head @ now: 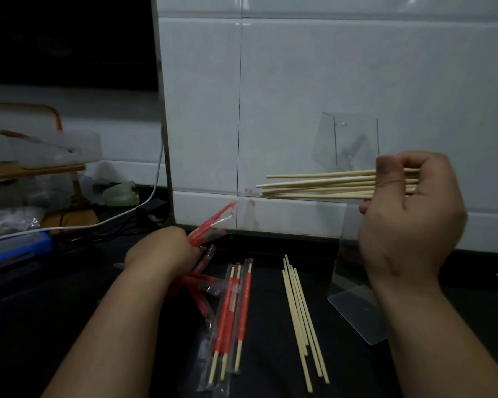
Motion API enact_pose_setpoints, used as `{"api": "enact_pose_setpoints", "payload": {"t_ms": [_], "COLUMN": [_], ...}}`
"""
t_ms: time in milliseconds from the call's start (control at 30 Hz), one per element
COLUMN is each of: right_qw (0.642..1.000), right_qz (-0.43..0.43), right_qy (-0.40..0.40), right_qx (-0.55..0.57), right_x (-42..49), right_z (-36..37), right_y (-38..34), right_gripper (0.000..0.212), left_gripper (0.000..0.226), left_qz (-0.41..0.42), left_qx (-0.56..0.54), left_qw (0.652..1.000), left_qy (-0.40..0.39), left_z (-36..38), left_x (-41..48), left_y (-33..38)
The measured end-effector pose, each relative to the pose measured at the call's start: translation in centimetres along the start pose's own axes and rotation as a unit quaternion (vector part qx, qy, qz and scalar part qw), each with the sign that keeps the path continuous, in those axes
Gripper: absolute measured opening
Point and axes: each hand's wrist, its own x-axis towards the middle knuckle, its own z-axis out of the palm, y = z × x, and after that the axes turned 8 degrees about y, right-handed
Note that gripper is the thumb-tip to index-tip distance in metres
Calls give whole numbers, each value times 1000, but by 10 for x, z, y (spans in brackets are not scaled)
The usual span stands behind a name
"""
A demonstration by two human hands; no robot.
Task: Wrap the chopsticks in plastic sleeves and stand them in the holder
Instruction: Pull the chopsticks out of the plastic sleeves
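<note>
Bare chopsticks [322, 185] lie level above the counter as a fistful in the right hand [408, 214]. The fingers are curled round the butt ends, the thumb sits on top, and the tips point left. The left hand [167, 251] clutches a fan of red-printed plastic sleeves [210, 225]. More empty sleeves [202, 285] spill out beneath its wrist.

The step in hand appears to be matching sticks to a sleeve. Doing it well likely means loosening the bundle so only two sticks slide free and singling out one sleeve. The sleeve's mouth then needs opening, and the tips should go in straight so the thin film neither crumples nor splits.

The count:
- At least five sticks in the fist, though overlap hides the exact number.
- Five or six loose chopsticks [299, 317] on the black counter [98, 326].
- Two wrapped pairs [233, 305] plainly, perhaps a third, just left of the loose ones.
- At least three sleeves in the left hand.

One clear holder [357, 311] stands against the white tiled wall [328, 67] behind the right hand. Whether anything stands in it is hard to tell. Farther left, a white cable [98, 222] and a blue object [15, 251] lie in shadow.
</note>
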Motion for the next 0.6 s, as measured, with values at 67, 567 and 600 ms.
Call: {"api": "enact_pose_setpoints", "payload": {"t_ms": [67, 567, 600], "right_qw": [1000, 999, 998], "right_qz": [3, 19, 18], "right_qy": [-4, -44, -46], "right_qx": [3, 26, 25], "right_x": [-2, -16, -16], "right_z": [1, 9, 8], "right_y": [0, 2, 2], "right_gripper": [12, 10, 10], "left_gripper": [14, 45, 39], "left_qz": [-6, 0, 6], "left_qx": [16, 28, 24], "left_qw": [1000, 999, 999], "left_qy": [11, -42, -25], "left_z": [-4, -4, -3], "left_x": [-1, -9, -8], "left_y": [-1, -3, -2]}}
